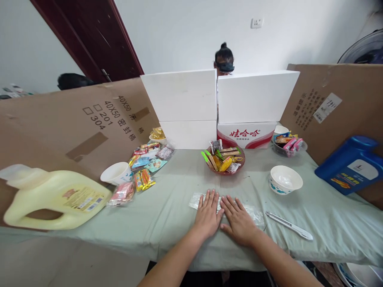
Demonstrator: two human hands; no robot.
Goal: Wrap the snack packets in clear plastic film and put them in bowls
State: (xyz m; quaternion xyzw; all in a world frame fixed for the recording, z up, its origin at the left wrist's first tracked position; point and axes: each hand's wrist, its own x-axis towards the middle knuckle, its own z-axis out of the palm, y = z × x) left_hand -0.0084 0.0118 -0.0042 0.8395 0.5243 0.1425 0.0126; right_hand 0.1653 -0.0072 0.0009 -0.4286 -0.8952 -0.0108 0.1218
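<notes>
Middle of the plastic wrap (pixel 253 213) hidden under our left hand (pixel 208 215) and right hand (pixel 239 223); ends show. Both lie palm-down, fingers straight, uncurled. We note the wrap clear, crinkled, flat on the green table (pixel 167 219) near its front edge. Beyond, a red bowl (pixel 219 172) holds snacks (pixel 226 163); at right, a clear tub (pixel 281 152) holds packets (pixel 295 144).

place: plain indoor room | signs: door (pixel 86 40), wall socket (pixel 256 23), cardboard screens (pixel 44 131), cloth-covered table (pixel 176 199)
</notes>
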